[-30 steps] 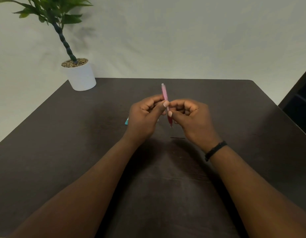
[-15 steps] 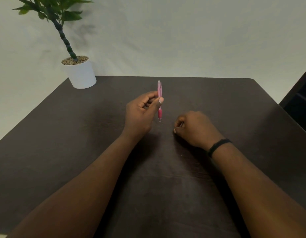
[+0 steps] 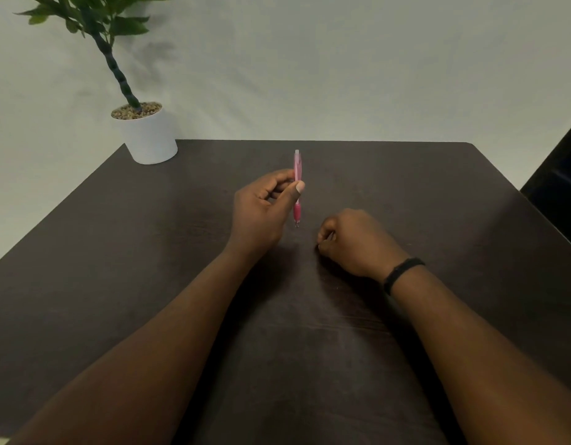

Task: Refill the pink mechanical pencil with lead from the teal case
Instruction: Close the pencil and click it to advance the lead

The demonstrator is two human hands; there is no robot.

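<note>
The pink mechanical pencil stands nearly upright above the middle of the dark table, with its tip pointing down and its white cap on top. My left hand grips it at mid-barrel between thumb and fingers. My right hand rests on the table just right of the pencil tip, fingers curled shut with the fingertips down on the surface. Whether a lead is pinched there is too small to see. The teal case is not visible.
A white pot with a green plant stands at the table's far left corner. A black piece of furniture sits past the right edge. A black band circles my right wrist.
My right hand let go of the pencil and dropped down to the table, curling shut there. My left hand turned the pencil more upright and has kept it still since.
</note>
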